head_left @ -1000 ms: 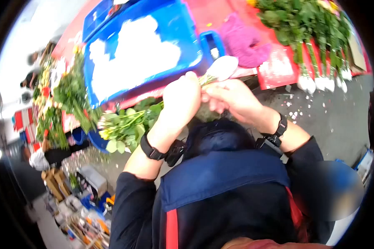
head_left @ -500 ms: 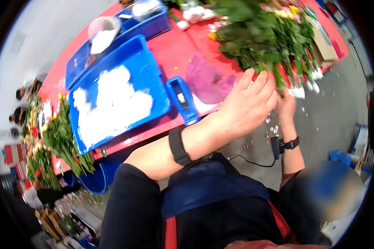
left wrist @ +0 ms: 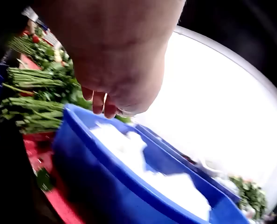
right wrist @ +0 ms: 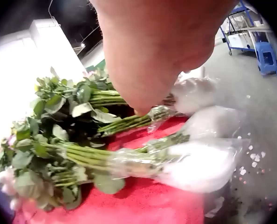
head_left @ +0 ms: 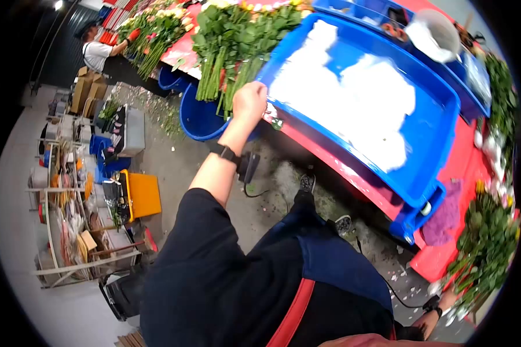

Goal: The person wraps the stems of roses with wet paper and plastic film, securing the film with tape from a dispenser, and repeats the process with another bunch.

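Observation:
My left hand (head_left: pixel 250 103) is at the near left corner of a blue tray (head_left: pixel 353 151) holding white, fluffy material (head_left: pixel 330 87), beside bunched green stems (head_left: pixel 214 81). In the left wrist view that hand (left wrist: pixel 122 79) hangs over the tray's corner, fingers loosely bent, with nothing visible in them. Far to the right, my right hand (head_left: pixel 447 299) is beside leafy bunches (head_left: pixel 486 248). The right wrist view has this hand (right wrist: pixel 157 70) over stems (right wrist: pixel 89 156) whose ends are wrapped in clear film and white material (right wrist: pixel 199 163); its fingers are hidden.
A blue divided box (head_left: pixel 474 87) stands behind the tray; a purple cloth (head_left: pixel 444 217) lies by its right end. Blue tubs (head_left: pixel 198 124), an orange crate (head_left: pixel 143 195) and a loaded rack (head_left: pixel 52 202) are on the left. A person (head_left: pixel 97 53) works farther back.
The head view has swung left. My left hand has left the bunches at the right and come to the tray's left corner; my right hand remains beside the bunches.

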`<state>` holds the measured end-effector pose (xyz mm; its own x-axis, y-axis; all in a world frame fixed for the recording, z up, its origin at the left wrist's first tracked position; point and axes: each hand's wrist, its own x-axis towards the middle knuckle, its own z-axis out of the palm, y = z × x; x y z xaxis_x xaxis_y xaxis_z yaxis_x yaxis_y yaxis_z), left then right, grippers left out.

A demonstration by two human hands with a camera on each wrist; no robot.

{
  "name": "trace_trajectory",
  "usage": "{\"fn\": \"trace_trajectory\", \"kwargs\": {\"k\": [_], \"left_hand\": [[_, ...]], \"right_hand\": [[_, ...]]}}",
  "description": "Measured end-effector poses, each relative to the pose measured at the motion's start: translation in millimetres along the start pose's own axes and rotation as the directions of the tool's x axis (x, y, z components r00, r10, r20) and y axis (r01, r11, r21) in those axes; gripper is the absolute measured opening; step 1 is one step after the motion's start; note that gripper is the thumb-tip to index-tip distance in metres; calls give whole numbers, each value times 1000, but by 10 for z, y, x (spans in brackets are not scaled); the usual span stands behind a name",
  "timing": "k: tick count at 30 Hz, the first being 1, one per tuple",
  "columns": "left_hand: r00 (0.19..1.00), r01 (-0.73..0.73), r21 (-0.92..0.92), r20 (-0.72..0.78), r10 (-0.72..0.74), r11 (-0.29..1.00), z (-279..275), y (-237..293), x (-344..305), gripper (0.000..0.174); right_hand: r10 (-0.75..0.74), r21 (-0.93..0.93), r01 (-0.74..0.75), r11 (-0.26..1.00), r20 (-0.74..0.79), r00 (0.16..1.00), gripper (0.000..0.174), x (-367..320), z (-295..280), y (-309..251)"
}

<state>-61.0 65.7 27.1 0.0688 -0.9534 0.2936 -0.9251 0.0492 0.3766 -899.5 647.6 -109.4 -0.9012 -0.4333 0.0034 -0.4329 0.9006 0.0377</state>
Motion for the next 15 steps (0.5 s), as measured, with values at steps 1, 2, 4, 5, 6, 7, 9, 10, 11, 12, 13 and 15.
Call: {"fn": "trace_trajectory", "kwargs": {"k": [1,2,4,5,6,7,9,10,11,12,13,15], "left_hand": [[997,79,58,-11,-79,995,90,-429,186,21],[988,144,107,42,-149,984,125,-690,359,22],[957,223,148,156,-246,963,196,-941,671,26],[937,244,142,220,-271,959,257,-960,822,29],[949,224,72,209,-234,972,442,-1063,971,38],[936,259,65,230,-267,964,535,-1026,1102,49],[829,336,229,388,-402,914,672,-965,1348,59],[781,322,257,471,-410,911,690,-972,1435,64],[754,303,293,508,-417,907,685,-973,1500,62],[785,340,218,470,-404,915,761,-1053,1539,61],[813,372,143,427,-396,917,819,-1137,1567,60],[853,361,-57,424,-305,931,613,-1143,1592,47]], "right_hand": [[18,-52,-19,998,-37,999,55,53,-50,11],[28,-92,-36,995,-82,996,51,86,-100,4],[33,-112,-46,993,-116,993,47,32,-327,-364],[39,-109,-50,993,-101,994,45,-119,-610,-809],[49,-108,-58,992,-86,995,44,-340,-926,-1397],[-91,-106,78,991,-126,988,45,-444,-1057,-1769],[-266,-44,263,964,-98,959,42,-764,-1456,-2765],[-381,-15,385,923,-186,906,42,-610,-1231,-2709],[-410,15,420,908,-184,893,41,-872,-1429,-3305],[-463,91,479,873,-153,873,41,-1042,-1545,-3765],[-548,92,567,819,-171,819,41,-1147,-1575,-4079],[-658,108,692,714,-236,715,39,-1480,-1660,-4851]]}}
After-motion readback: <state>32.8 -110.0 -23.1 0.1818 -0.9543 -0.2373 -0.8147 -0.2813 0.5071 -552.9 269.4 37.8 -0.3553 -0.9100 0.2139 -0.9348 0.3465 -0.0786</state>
